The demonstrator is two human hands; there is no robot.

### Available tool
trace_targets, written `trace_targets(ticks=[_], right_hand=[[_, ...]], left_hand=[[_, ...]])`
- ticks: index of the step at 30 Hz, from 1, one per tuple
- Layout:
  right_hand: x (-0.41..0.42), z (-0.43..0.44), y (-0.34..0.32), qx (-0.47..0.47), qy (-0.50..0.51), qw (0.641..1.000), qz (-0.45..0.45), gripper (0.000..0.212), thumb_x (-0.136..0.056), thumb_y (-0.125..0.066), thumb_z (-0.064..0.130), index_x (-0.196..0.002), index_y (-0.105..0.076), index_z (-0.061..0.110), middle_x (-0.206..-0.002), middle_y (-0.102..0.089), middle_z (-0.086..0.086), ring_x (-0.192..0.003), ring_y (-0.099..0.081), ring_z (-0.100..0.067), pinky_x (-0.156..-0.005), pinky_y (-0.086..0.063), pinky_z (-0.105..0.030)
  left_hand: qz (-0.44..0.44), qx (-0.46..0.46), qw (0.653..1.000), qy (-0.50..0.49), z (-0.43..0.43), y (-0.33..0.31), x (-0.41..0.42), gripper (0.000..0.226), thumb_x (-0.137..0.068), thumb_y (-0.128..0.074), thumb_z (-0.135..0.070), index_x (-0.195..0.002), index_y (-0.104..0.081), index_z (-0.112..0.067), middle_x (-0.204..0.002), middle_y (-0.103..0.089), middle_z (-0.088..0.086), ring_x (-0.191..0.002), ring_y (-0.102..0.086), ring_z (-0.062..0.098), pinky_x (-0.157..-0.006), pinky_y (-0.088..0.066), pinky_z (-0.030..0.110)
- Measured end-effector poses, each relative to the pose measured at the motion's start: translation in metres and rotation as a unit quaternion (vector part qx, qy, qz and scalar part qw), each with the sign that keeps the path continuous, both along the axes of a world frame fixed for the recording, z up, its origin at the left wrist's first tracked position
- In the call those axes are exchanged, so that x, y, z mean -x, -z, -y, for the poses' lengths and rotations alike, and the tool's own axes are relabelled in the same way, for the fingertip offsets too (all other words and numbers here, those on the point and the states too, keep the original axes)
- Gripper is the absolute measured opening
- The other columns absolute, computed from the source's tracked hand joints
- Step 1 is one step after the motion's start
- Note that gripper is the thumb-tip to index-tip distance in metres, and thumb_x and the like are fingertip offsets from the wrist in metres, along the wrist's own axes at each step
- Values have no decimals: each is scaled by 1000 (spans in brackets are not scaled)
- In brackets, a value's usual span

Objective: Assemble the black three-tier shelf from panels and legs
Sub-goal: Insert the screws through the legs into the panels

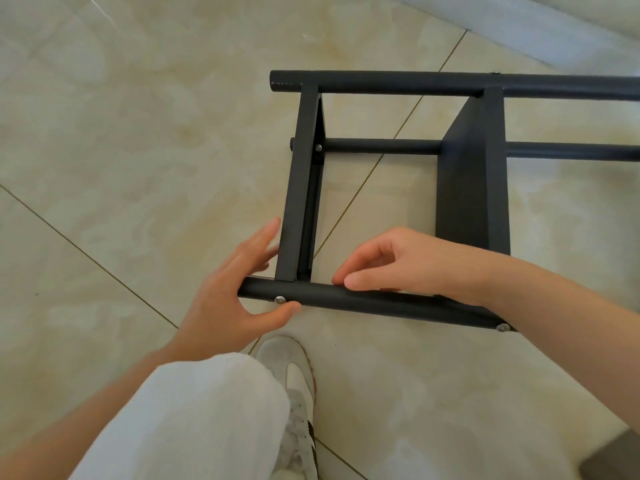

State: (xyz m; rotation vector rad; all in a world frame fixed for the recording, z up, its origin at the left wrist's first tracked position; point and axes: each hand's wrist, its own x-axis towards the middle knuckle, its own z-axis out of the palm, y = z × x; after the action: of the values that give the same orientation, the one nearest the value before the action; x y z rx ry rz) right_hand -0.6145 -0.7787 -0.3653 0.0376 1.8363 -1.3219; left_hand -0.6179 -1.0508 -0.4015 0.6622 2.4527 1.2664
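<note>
- Floor (121, 150): glossy beige tile with thin dark joints; a pale wall base (519, 26) runs across at 1 o'clock.
- Shelf (398, 82): black, lying on its side on the floor, from centre out past the 3 o'clock edge. Two panels are fitted between tube legs.
- Trouser leg (194, 417): white, at 7 o'clock.
- Near leg (381, 301): the tube closest to the person, just below centre.
- End panel (296, 202): joins the near leg at its 9 o'clock end.
- Right hand (408, 261): fingers curled, thumb and fingertips pinching the near leg from above.
- Left hand (221, 299): spread wide, straight fingers touching the end panel's outer face, thumb under the near leg.
- Shoe (294, 375): white, at 6 o'clock.
- Screw (280, 300): silver head in the near leg, just above the left thumb.
</note>
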Motion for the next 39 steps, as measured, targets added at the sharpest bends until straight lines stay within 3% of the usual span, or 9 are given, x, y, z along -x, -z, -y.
trace_targets(ticks=[4,8,10,12,17,23,30,33,39], right_hand=[[-9,3,-4,-7,0,999,-40,16,-91,-69,28,-103,-71,38,-100,-71,22,-89,-65,11,-68,-50,-4],[-13,6,-11,-25,4,997,-67,19,-92,-67,25,-106,-69,37,-107,-70,17,-93,-67,4,-80,-55,-14],[-14,8,-15,-40,4,996,-78,20,-93,-66,24,-109,-69,36,-108,-69,17,-96,-67,0,-82,-56,-18],[-17,9,-18,-59,2,994,-94,23,-94,-65,23,-113,-68,36,-110,-68,19,-98,-65,-1,-81,-55,-17],[-29,7,-25,-127,-47,978,-158,46,-96,-62,17,-134,-56,43,-122,-61,24,-103,-59,2,-82,-43,-10],[-47,-1,-39,-200,-42,953,-224,52,-97,-55,11,-139,-50,41,-127,-62,17,-111,-57,-5,-97,-49,-27],[-49,-15,-77,-235,4,923,-306,50,-99,-50,9,-142,-47,36,-127,-62,14,-109,-58,-5,-96,-48,-22],[-43,-25,-109,-267,35,888,-373,49,-101,-49,12,-145,-43,34,-127,-62,10,-107,-59,-7,-93,-45,-19],[-27,-56,-189,-324,87,835,-436,47,-101,-51,16,-145,-41,30,-121,-63,7,-93,-56,-7,-82,-42,-17]], left_hand=[[190,-111,959,-179,-9,9,-22,108,-71,-85,-19,-152,-23,-53,-125,-68,-22,-117,-62,-4,-86,-50,8],[306,-95,920,-224,-25,17,-32,48,-90,-68,-20,-128,-50,-44,-99,-73,-27,-94,-65,-16,-69,-48,2],[341,-69,905,-244,-32,15,-35,26,-86,-65,-46,-109,-53,-44,-93,-71,-31,-93,-63,-15,-75,-47,8],[362,-61,894,-258,-34,14,-36,43,-75,-65,-67,-108,-56,-42,-103,-67,-24,-103,-58,-7,-93,-39,23],[330,-49,909,-249,-42,8,-35,58,-94,-52,-54,-148,-40,-36,-117,-53,-29,-95,-48,-23,-96,-30,23],[326,-10,909,-261,-50,-10,-26,25,-96,-50,-56,-118,-50,-44,-102,-53,-31,-94,-51,-6,-95,-28,31],[228,10,964,-134,-62,-74,5,89,-76,-40,-73,-156,-27,-38,-113,-49,-33,-104,-48,-6,-90,-35,17],[188,-44,976,-98,-80,-120,30,83,-74,-40,-78,-151,-14,-62,-121,-42,-48,-112,-39,-24,-103,-25,28],[65,-74,993,-72,-133,-212,72,63,-97,-42,-63,-153,-14,-58,-135,-42,-29,-126,-35,0,-106,-27,34]])
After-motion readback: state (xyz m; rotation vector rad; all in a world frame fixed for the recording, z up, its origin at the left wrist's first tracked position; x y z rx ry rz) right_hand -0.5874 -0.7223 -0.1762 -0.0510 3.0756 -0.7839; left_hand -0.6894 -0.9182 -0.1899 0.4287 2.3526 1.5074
